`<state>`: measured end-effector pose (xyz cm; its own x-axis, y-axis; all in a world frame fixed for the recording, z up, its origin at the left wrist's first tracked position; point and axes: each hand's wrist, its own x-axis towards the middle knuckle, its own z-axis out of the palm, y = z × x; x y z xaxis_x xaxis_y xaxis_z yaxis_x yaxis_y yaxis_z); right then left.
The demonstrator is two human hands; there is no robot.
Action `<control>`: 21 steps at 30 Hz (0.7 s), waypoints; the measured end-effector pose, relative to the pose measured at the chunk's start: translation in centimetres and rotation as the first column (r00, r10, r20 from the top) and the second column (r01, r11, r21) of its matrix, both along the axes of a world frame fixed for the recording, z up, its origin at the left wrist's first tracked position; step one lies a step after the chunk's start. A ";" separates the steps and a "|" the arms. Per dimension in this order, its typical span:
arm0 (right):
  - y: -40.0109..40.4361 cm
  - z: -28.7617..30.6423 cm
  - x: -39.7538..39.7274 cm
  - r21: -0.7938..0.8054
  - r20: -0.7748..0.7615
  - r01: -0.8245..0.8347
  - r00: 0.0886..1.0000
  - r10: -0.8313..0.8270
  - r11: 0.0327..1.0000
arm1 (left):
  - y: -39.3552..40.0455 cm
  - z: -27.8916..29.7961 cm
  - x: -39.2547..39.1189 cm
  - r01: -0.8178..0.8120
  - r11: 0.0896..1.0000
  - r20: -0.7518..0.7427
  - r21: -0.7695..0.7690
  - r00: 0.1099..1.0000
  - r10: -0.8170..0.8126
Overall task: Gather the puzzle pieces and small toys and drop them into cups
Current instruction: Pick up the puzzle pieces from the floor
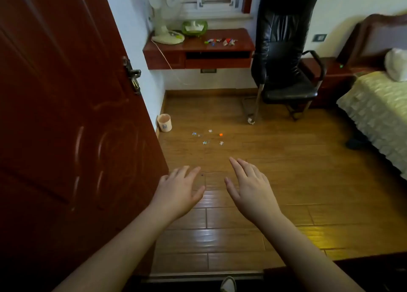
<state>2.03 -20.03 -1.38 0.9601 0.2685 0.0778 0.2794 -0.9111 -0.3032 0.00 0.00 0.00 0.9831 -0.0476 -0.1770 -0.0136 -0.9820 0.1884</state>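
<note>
Two hands, left [176, 192] and right [248, 190], fingers spread, holding nothing, over bare floor [286, 203]. Door [66, 115] edge hems left. Beyond: scattered pieces [208, 137], cup [164, 122] by wall; toys [220, 41] on far shelf [198, 49].

Five puzzle pieces [210, 131] and one orange toy [221, 134] lie scattered at frame centre on the floor [286, 170]. One cup [164, 122] stands left of them. On the desk [193, 46], upper centre: one cluster of small toys [220, 41], too small to count.

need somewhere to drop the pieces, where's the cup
The cup stands on the floor at left, beside the door, just left of the scattered puzzle pieces.
</note>
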 end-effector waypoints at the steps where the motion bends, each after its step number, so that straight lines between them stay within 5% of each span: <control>1: -0.2 -0.2 0.8 0.021 -0.007 -0.001 1.000 0.001 1.000 | -0.2 -0.2 0.7 0.001 1.000 -0.010 0.002 1.000 -0.001; 21: 6.8 -4.9 18.2 -0.061 -0.192 -0.119 0.976 0.105 0.991 | 7.4 -6.5 18.3 0.000 0.996 -0.003 -0.088 1.000 0.000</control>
